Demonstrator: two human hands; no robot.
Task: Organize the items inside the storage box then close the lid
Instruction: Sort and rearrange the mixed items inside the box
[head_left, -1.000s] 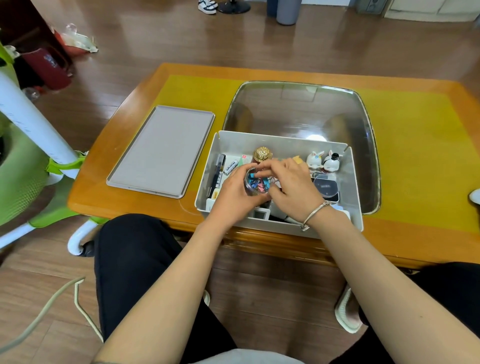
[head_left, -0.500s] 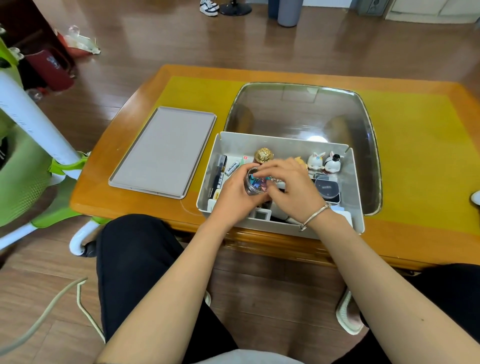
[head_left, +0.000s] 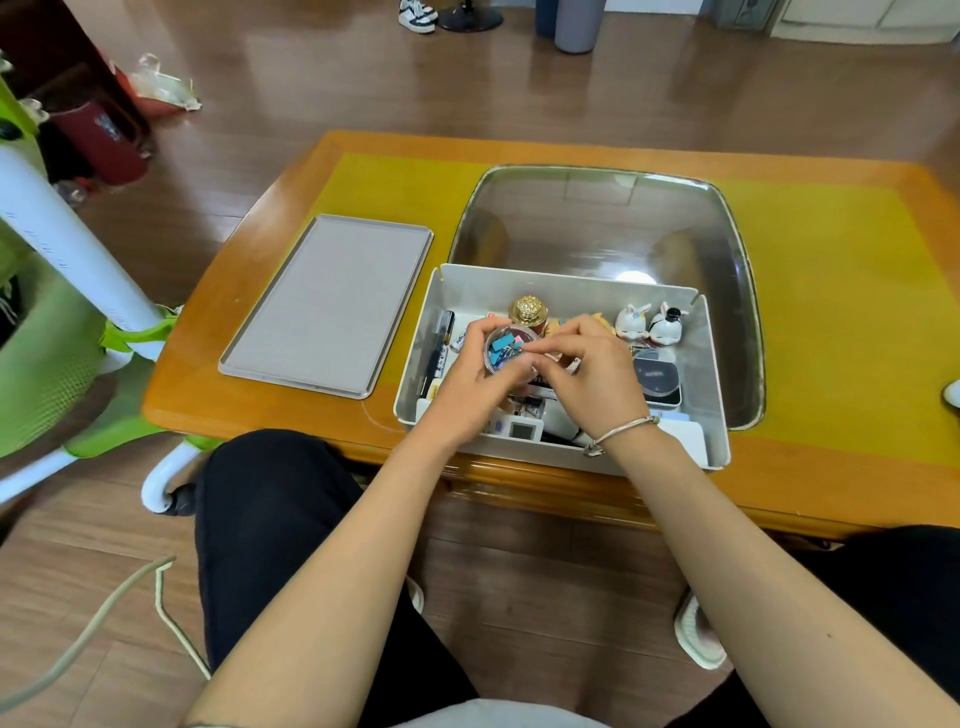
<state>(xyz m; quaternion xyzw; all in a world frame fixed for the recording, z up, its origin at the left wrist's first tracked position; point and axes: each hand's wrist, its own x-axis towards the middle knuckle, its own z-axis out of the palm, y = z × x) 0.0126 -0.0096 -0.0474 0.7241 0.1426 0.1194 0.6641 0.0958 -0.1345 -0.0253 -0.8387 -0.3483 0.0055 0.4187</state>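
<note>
Over the storage box, left hand cupping a small clear round container of binder clips, right hand pinching at its rim. Could tip and scatter clips among pen, gold ornament and figurines (grip looks shallow). Lid lying apart on the table, box not yet closed.

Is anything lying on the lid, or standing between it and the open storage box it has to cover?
Nothing visible lies on the lid, flat on the table left of the storage box. But both hands work over the box: the left hand holds a clear tub of clips, the right hand touching its rim.
</note>
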